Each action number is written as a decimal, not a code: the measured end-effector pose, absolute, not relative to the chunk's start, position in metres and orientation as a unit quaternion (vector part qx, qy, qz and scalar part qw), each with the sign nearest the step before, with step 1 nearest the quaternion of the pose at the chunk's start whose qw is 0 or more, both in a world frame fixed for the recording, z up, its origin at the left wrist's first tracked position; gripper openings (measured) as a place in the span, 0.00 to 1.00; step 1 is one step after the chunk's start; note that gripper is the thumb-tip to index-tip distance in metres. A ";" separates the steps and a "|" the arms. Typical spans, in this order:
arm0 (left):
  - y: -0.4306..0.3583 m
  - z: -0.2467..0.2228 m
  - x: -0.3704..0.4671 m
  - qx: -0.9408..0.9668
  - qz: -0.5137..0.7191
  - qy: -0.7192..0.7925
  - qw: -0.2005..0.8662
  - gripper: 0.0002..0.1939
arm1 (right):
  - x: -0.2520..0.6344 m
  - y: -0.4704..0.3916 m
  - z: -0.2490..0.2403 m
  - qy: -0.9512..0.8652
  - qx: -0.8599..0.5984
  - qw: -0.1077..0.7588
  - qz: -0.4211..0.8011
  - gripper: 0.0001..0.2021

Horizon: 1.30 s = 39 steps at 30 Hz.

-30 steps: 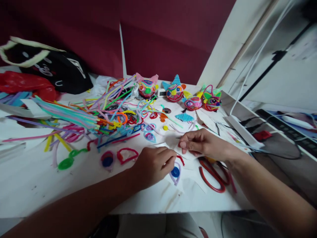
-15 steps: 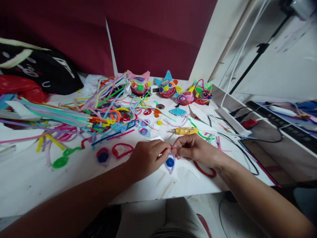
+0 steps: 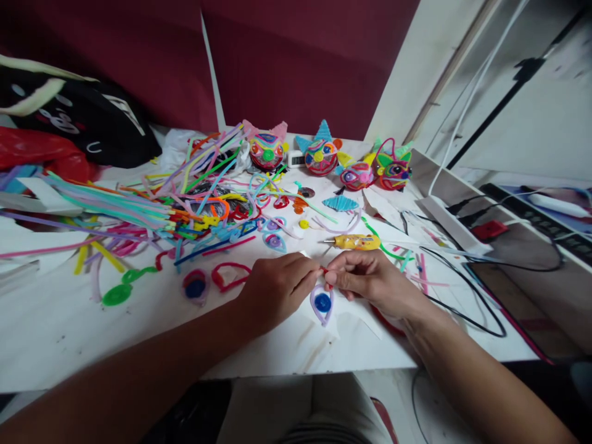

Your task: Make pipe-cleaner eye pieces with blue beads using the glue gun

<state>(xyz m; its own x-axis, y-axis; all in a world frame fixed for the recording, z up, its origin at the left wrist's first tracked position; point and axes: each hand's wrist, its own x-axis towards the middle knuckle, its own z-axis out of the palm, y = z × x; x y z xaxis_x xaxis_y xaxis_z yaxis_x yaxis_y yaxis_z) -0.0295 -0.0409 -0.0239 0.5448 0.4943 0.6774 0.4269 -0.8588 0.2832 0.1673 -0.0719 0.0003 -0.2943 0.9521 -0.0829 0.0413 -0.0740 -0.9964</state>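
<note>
My left hand (image 3: 280, 287) and my right hand (image 3: 370, 280) meet above the table's front part, fingertips pinched on a small red pipe cleaner (image 3: 328, 285). Its red length shows again under my right wrist. Just below the fingertips lies a lilac teardrop outline with a blue coil (image 3: 322, 302) inside. A yellow-handled tool (image 3: 356, 242) rests behind my right hand, its metal tip to the left. Left of my left hand are a red loop (image 3: 227, 277) and a second lilac outline with red and a blue coil (image 3: 195, 287).
Loose pipe cleaners (image 3: 111, 206) pile up at the left, near a green coil (image 3: 117, 295). Several decorated animal heads (image 3: 268, 151) stand at the back. A power strip (image 3: 456, 228), black cables and a phone-like dark panel (image 3: 513, 308) lie at the right.
The camera view has shifted slightly, so the table items sit a little further right. Both hands still pinch the red piece, and more of the lilac teardrop outline shows below them.
</note>
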 end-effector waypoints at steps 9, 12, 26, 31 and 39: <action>-0.045 -0.027 -0.023 0.864 0.379 0.287 0.163 0.08 | 0.170 -0.075 -0.003 -0.593 -0.479 0.352 0.543 0.14; -0.045 -0.024 -0.024 0.858 0.338 0.305 0.240 0.07 | 0.174 -0.075 -0.001 -0.603 -0.493 0.322 0.538 0.12; -0.045 -0.018 -0.024 0.846 0.311 0.329 0.281 0.06 | 0.186 -0.073 -0.012 -0.649 -0.475 0.272 0.529 0.07; -0.046 -0.016 -0.023 0.854 0.305 0.328 0.265 0.06 | 0.186 -0.076 -0.013 -0.673 -0.491 0.240 0.498 0.07; -0.044 -0.022 -0.024 0.860 0.296 0.330 0.253 0.05 | 0.181 -0.083 -0.014 -0.729 -0.545 0.217 0.354 0.07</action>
<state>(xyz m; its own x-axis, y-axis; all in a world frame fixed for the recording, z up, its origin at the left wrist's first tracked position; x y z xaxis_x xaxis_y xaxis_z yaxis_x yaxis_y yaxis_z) -0.0235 -0.0440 -0.0218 0.6061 0.7178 0.3425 0.4186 -0.6541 0.6301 0.1808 -0.0830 -0.0141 -0.3124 0.9475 -0.0686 0.6396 0.1564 -0.7526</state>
